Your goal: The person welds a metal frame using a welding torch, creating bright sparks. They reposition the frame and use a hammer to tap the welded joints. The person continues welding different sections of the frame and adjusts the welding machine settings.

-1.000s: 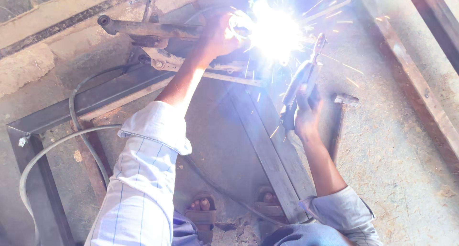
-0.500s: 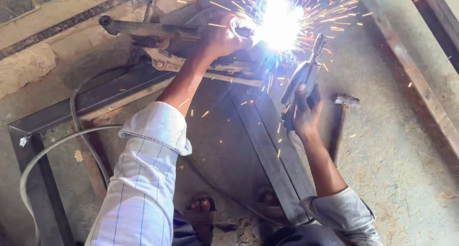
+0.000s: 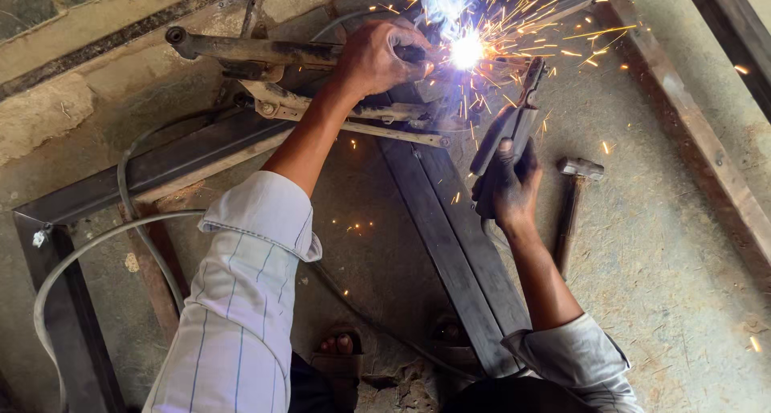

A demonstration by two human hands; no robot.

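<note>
My left hand (image 3: 377,56) grips the metal bar (image 3: 249,50). My right hand (image 3: 506,184) grips the welding holder (image 3: 514,120). Sparks (image 3: 467,50) fly; the joint looks maybe half done.

Concrete floor (image 3: 666,284) carries all; dark steel frame (image 3: 450,244) between hands; hammer (image 3: 572,208) just right of right hand (image 3: 507,184); grey cable (image 3: 80,256) left of left hand (image 3: 377,56).

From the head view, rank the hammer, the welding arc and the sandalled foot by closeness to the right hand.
1. Hammer, just right of the right hand.
2. Welding arc, above it at the joint.
3. Sandalled foot, lower left, farthest.
</note>
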